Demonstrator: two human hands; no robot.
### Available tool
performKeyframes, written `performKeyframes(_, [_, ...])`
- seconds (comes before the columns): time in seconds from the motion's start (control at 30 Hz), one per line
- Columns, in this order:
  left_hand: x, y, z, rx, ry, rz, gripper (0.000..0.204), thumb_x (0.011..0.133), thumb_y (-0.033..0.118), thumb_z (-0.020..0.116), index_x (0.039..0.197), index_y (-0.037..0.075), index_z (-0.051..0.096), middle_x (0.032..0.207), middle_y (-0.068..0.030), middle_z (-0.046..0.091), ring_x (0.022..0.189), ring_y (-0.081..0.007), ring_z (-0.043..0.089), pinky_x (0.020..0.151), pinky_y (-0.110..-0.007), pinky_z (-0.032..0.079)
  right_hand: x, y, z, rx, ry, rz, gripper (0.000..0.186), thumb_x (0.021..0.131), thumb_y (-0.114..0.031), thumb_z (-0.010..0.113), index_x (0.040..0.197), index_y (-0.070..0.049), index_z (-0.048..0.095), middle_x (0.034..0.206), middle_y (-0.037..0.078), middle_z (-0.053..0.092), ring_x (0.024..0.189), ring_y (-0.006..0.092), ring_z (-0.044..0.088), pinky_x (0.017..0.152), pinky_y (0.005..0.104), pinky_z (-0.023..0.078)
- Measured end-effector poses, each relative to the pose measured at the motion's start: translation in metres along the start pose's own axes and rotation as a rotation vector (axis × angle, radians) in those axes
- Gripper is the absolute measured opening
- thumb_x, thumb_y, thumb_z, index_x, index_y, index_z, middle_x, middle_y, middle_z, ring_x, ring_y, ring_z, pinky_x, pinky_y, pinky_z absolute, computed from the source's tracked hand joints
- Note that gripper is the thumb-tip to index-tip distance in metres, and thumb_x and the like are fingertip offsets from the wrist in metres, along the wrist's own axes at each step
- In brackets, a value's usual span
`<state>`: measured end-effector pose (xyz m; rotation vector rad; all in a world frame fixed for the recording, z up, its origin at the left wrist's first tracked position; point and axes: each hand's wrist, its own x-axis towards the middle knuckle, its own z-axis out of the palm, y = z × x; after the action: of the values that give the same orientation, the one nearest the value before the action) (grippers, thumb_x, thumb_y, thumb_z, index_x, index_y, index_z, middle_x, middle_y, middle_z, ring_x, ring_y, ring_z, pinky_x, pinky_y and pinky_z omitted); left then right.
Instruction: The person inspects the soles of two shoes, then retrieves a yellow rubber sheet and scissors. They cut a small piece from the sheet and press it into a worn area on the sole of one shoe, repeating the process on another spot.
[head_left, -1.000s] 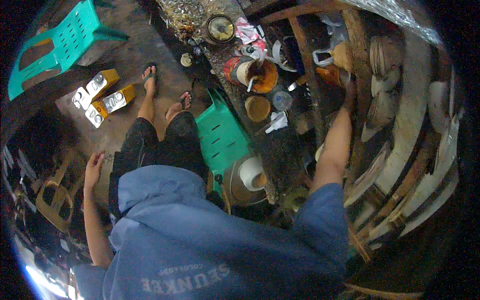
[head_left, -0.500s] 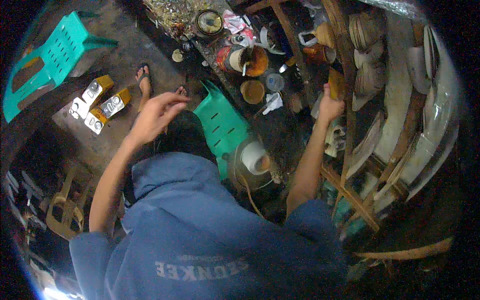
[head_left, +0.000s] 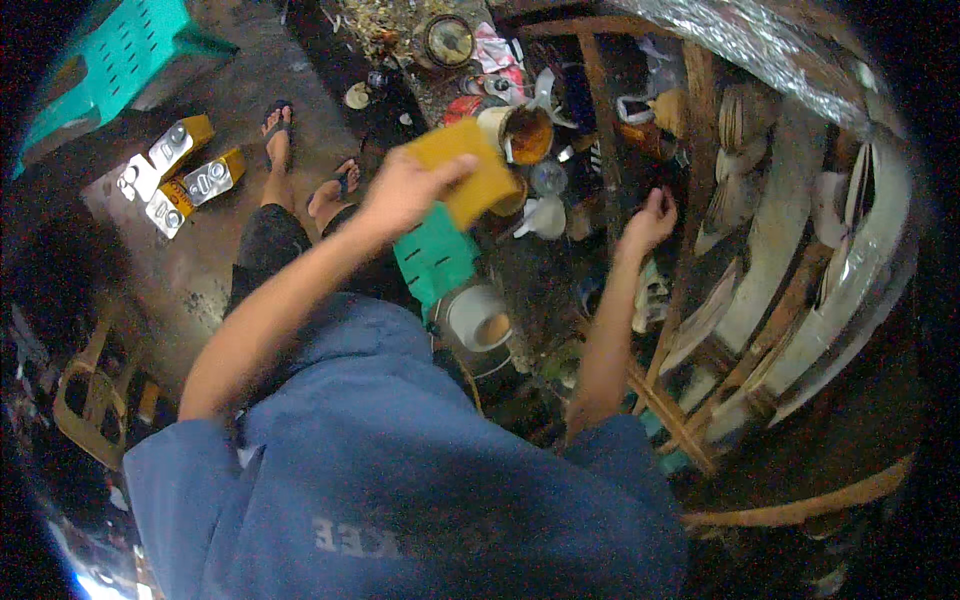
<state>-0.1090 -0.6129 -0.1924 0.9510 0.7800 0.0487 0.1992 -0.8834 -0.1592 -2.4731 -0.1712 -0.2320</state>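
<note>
My left hand (head_left: 405,195) grips a yellow rectangular tin (head_left: 462,165), its thumb lying across the near face. The tin is in front of a dark-rimmed tub with orange-brown contents (head_left: 530,137) and partly covers a round tan lid (head_left: 510,197). To the right, my right hand (head_left: 650,228) is raised beside a wooden upright of the rack (head_left: 695,150). Its fingers are loosely bent and slightly blurred, with nothing visible in them. On the floor at left stand three tins (head_left: 172,145) with silvery tops and yellow sides.
A green plastic stool (head_left: 125,60) is at far left, another green stool (head_left: 437,250) near my knees. Beside it sits a white pot (head_left: 480,318). Curved stacked sheets (head_left: 770,250) fill the rack at right. A clear cup (head_left: 549,177) stands among the clutter.
The yellow tin has passed from my right hand at the rack to my left hand. My left hand has moved right and closed on it; my right hand has let go and lowered slightly.
</note>
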Motion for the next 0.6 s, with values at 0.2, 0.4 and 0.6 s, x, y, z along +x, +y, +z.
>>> performKeyframes(0.2, [-0.071, -0.013, -0.205, 0.021, 0.483, -0.091, 0.052, 0.095, 0.038, 0.074, 0.13, 0.0, 0.064, 0.119, -0.0089, 0.071, 0.104, -0.0184, 0.068, 0.089, -0.032, 0.053, 0.13, 0.072, 0.046, -0.765, -0.198, 0.067, 0.048, 0.098, -0.033, 0.063, 0.13, 0.003, 0.062, 0.117, 0.021, 0.067, 0.106, 0.0315, 0.066, 0.089, 0.0421, 0.052])
performKeyframes(0.4, [-0.164, -0.072, -0.31, 0.013, 0.867, -0.051, 0.045, 0.099, 0.027, 0.07, 0.133, -0.001, 0.061, 0.124, -0.0094, 0.069, 0.11, -0.0202, 0.068, 0.09, -0.036, 0.056, 0.175, 0.085, 0.067, -0.87, -0.305, 0.036, 0.045, 0.1, -0.032, 0.059, 0.128, 0.003, 0.062, 0.114, 0.023, 0.068, 0.103, 0.0343, 0.067, 0.087, 0.0444, 0.053])
performKeyframes(0.6, [-0.189, -0.137, -0.301, -0.416, 1.042, -0.219, 0.038, 0.099, 0.018, 0.069, 0.132, 0.002, 0.059, 0.121, -0.0079, 0.069, 0.103, -0.0201, 0.07, 0.082, -0.032, 0.057, 0.184, 0.087, 0.067, -0.896, -0.342, -0.002, 0.043, 0.101, -0.031, 0.056, 0.126, 0.003, 0.063, 0.112, 0.024, 0.068, 0.101, 0.0371, 0.067, 0.085, 0.0468, 0.053])
